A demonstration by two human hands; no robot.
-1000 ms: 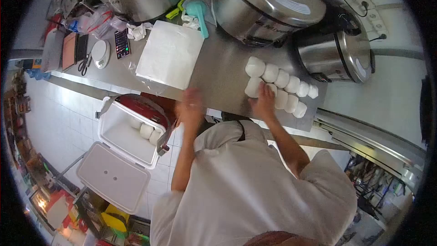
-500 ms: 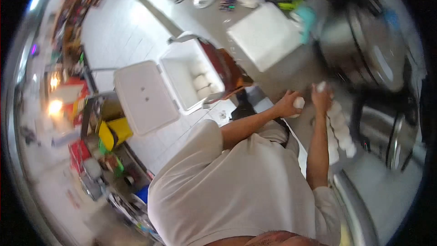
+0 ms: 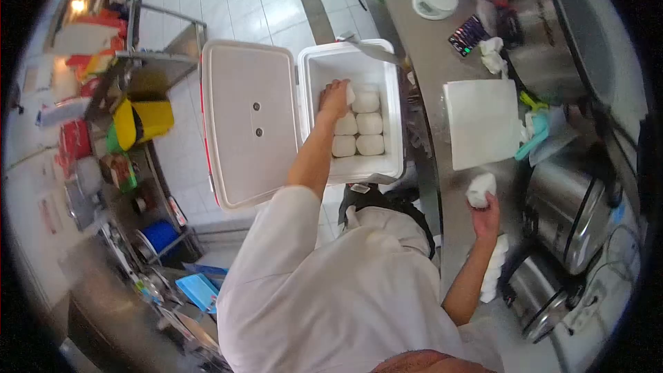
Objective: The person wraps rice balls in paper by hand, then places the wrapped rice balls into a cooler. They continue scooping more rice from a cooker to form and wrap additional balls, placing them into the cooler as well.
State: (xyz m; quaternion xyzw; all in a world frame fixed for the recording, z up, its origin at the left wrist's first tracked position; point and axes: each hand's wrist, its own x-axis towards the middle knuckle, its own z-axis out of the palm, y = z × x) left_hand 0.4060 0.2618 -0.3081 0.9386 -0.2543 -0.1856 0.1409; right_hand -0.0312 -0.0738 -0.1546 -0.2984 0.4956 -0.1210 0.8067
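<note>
My left hand (image 3: 334, 100) reaches into a white-lined cooler box (image 3: 396, 124), with its fingers closed around a white rounded bundle (image 3: 350, 94) that is partly hidden by the hand. Several similar bundles (image 3: 369, 124) sit in rows on the bottom of the box. Over the steel counter on the right, my right hand (image 3: 486, 213) grips another white bundle (image 3: 481, 190) from below. Beside my right forearm, a row of white bundles (image 3: 493, 269) lies on the counter, partly covered by the arm.
The cooler's lid (image 3: 252, 159) lies swung open to the left. The counter (image 3: 431, 48) carries a stack of white sheets (image 3: 481, 124), a phone (image 3: 468, 34), a round scale (image 3: 435, 0) and large steel pots (image 3: 570, 200). A cluttered shelf (image 3: 159, 200) stands at left.
My left hand has gone from above the counter into the cooler with its bundle. My right hand still holds a bundle at the counter. The view has turned and steadied.
</note>
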